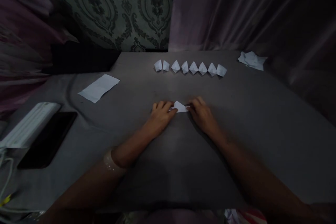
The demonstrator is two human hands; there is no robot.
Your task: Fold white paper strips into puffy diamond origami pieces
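Observation:
A small folded piece of white paper [180,107] lies near the middle of the table, its top coming to a point. My left hand [161,114] pinches its left end between thumb and fingers. At the right end, my right hand [201,112] grips the paper the same way, fingers bent. Both ends of the paper are partly hidden by my fingertips. Beyond my hands, several small folded white paper pieces [193,68] stand in a row across the far part of the table.
A flat white paper sheet [99,87] lies at left, and crumpled paper [252,60] at the far right. A white power strip [31,124] with cables and a dark phone [48,140] rest on the left side. Black cloth [84,57] covers the far left corner.

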